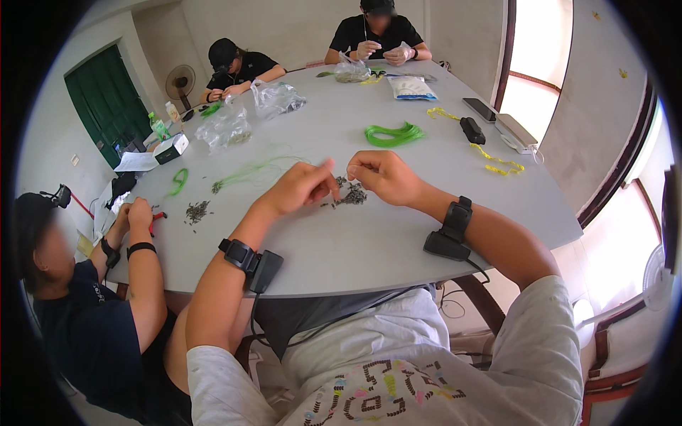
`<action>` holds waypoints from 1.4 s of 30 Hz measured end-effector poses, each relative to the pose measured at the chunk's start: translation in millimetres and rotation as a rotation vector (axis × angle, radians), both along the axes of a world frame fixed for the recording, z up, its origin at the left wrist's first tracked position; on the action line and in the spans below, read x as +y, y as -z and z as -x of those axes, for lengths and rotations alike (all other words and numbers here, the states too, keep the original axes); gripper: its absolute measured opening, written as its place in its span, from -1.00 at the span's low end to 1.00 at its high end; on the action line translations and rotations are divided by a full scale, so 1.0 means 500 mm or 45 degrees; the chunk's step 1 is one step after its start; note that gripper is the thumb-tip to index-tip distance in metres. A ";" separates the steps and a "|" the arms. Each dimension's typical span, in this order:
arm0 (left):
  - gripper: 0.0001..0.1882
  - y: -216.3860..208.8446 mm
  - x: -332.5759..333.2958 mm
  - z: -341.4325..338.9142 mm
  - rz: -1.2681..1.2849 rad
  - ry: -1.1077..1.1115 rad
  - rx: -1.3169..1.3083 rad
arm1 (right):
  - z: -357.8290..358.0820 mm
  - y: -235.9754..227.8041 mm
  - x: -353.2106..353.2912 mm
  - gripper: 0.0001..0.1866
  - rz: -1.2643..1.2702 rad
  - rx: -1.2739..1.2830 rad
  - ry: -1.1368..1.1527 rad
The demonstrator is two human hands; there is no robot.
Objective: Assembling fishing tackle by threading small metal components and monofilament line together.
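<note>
Over the grey table my left hand (304,187) has its thumb apart from the index finger, which points down at a pile of small dark pieces (354,194). No object shows between that thumb and finger. Beside it, just above the same pile, my right hand (387,177) is closed in a pinch. Whatever sits between its fingertips is too small to make out. Thin green strands (259,169) fan out on the table left of my hands, their ends at a small dark cluster (217,187).
A green strand bundle (393,135) lies beyond my right hand, near a black case (471,130), phone (480,109) and yellow strips (504,165). Clear plastic bags (226,128) lie far left. Three people sit around the table (398,248); the left one is near another dark pile (197,211).
</note>
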State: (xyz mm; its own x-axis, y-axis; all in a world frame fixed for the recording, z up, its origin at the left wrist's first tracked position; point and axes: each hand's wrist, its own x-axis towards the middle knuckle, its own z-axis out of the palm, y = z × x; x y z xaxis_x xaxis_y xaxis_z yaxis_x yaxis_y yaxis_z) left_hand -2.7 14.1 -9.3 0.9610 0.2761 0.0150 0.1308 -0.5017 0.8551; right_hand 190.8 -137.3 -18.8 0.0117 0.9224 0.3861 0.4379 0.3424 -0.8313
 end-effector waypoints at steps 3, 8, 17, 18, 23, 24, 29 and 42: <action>-0.17 0.018 -0.025 -0.022 -0.064 -0.124 -0.191 | 0.007 0.014 -0.001 -0.79 -0.067 -0.054 0.007; -0.10 -0.013 -0.032 -0.009 0.593 -0.009 -0.279 | 0.001 0.018 -0.004 -0.79 -0.049 -0.188 0.100; -0.05 -0.017 -0.044 -0.024 0.394 -0.214 -0.259 | 0.004 0.011 -0.005 -0.78 -0.110 -0.202 0.094; -0.05 -0.026 -0.042 -0.017 0.637 -0.150 -0.276 | 0.001 0.016 -0.001 -0.78 -0.156 -0.204 0.102; -0.06 -0.016 -0.021 0.001 0.358 0.046 0.082 | 0.004 -0.007 -0.010 -0.81 -0.027 -0.199 0.131; -0.07 -0.024 -0.045 -0.010 0.284 -0.086 -0.001 | 0.006 -0.011 -0.015 -0.81 -0.020 -0.214 0.127; -0.15 -0.028 -0.015 0.007 0.707 0.155 -0.211 | 0.002 0.003 -0.001 -0.81 -0.120 -0.225 0.140; -0.14 -0.010 -0.035 -0.008 -0.042 -0.094 0.051 | 0.012 -0.015 -0.014 -0.81 -0.064 -0.304 0.141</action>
